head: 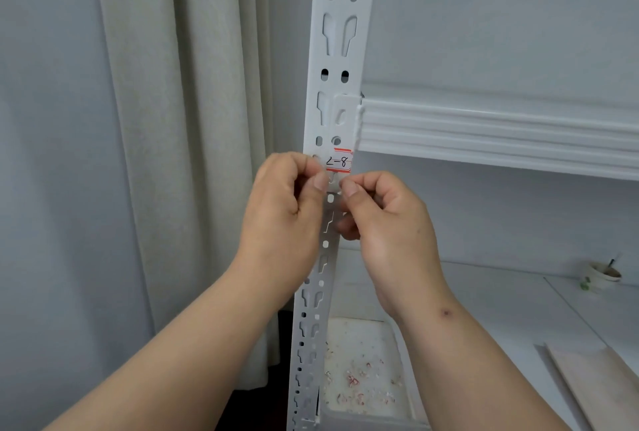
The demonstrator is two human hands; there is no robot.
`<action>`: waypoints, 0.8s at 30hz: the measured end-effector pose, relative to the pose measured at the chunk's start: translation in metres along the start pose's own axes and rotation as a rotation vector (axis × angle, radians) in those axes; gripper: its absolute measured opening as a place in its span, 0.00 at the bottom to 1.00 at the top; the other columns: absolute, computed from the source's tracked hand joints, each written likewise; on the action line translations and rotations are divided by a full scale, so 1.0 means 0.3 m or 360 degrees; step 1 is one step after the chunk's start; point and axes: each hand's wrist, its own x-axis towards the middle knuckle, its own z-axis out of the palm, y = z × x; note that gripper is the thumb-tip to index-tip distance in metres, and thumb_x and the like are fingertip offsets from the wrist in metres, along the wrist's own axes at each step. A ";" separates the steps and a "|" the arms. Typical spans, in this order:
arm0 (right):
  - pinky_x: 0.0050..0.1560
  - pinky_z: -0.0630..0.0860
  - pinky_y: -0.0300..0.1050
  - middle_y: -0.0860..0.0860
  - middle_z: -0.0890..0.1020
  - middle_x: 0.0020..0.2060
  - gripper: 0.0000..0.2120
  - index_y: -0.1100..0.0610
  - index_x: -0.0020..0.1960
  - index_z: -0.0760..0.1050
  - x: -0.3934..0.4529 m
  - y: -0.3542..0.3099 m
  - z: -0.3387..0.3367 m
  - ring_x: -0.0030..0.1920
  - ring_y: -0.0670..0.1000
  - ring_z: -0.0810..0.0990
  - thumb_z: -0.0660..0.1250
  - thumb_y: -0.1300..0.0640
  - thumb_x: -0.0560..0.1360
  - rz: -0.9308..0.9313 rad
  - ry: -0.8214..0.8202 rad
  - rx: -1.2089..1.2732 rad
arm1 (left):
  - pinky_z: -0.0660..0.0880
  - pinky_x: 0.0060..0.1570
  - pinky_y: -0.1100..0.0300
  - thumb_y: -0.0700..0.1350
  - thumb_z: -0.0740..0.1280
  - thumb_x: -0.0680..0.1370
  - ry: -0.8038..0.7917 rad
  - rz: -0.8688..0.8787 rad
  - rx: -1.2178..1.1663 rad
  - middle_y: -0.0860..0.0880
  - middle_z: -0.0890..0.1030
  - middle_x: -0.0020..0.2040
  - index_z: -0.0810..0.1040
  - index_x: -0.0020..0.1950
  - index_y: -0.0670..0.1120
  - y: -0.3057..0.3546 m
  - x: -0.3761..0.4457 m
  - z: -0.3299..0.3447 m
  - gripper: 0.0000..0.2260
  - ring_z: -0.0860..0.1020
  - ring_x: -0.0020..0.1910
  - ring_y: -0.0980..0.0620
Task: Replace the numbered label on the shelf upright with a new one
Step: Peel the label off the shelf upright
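Your label point(340, 162) (red-edged, handwritten, upside down) sits on the white upright point(337, 50) just below the shelf beam point(498, 133). Just below the label, your left hand point(287, 202) and right hand point(383, 219) have curled fingers, thumbs pinched to fingertips; what they hold, you cannot tell.

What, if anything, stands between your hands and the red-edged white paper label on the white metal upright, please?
Nothing visible does. The red-edged white paper label sits exposed on the white slotted metal upright, just below the shelf beam. The left hand and right hand are right beneath it.
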 end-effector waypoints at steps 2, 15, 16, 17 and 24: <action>0.38 0.77 0.43 0.51 0.82 0.35 0.06 0.56 0.44 0.79 -0.003 -0.007 0.005 0.31 0.46 0.77 0.65 0.58 0.77 0.0146 -0.0093 0.0177 | 0.70 0.43 0.71 0.39 0.64 0.80 -0.0104 -0.0073 -0.0075 0.50 0.77 0.45 0.74 0.43 0.50 0.002 -0.019 0.001 0.08 0.75 0.43 0.59; 0.39 0.75 0.44 0.54 0.81 0.35 0.08 0.63 0.50 0.80 -0.038 -0.046 -0.033 0.32 0.47 0.76 0.63 0.64 0.78 0.0364 -0.0330 0.0563 | 0.78 0.43 0.57 0.41 0.65 0.80 -0.0241 -0.0317 -0.0294 0.46 0.80 0.43 0.77 0.44 0.48 0.048 -0.038 -0.019 0.06 0.78 0.39 0.54; 0.39 0.75 0.44 0.54 0.81 0.36 0.08 0.64 0.50 0.80 -0.041 -0.048 -0.034 0.32 0.47 0.76 0.63 0.64 0.78 0.0369 -0.0331 0.0576 | 0.77 0.42 0.60 0.41 0.65 0.80 -0.0235 -0.0320 -0.0289 0.47 0.80 0.43 0.77 0.44 0.48 0.051 -0.038 -0.020 0.06 0.78 0.39 0.56; 0.39 0.75 0.44 0.54 0.82 0.36 0.08 0.64 0.50 0.80 -0.043 -0.049 -0.033 0.32 0.47 0.76 0.63 0.64 0.78 0.0376 -0.0330 0.0592 | 0.76 0.40 0.63 0.40 0.65 0.80 -0.0224 -0.0323 -0.0280 0.47 0.80 0.43 0.77 0.44 0.47 0.053 -0.037 -0.021 0.06 0.77 0.37 0.58; 0.39 0.75 0.42 0.56 0.83 0.37 0.05 0.61 0.47 0.81 -0.047 -0.049 -0.037 0.33 0.47 0.77 0.66 0.65 0.75 0.0394 -0.0265 0.0628 | 0.73 0.38 0.71 0.41 0.68 0.78 -0.0184 -0.0304 -0.0103 0.49 0.82 0.45 0.80 0.44 0.48 0.056 -0.030 -0.026 0.04 0.80 0.42 0.56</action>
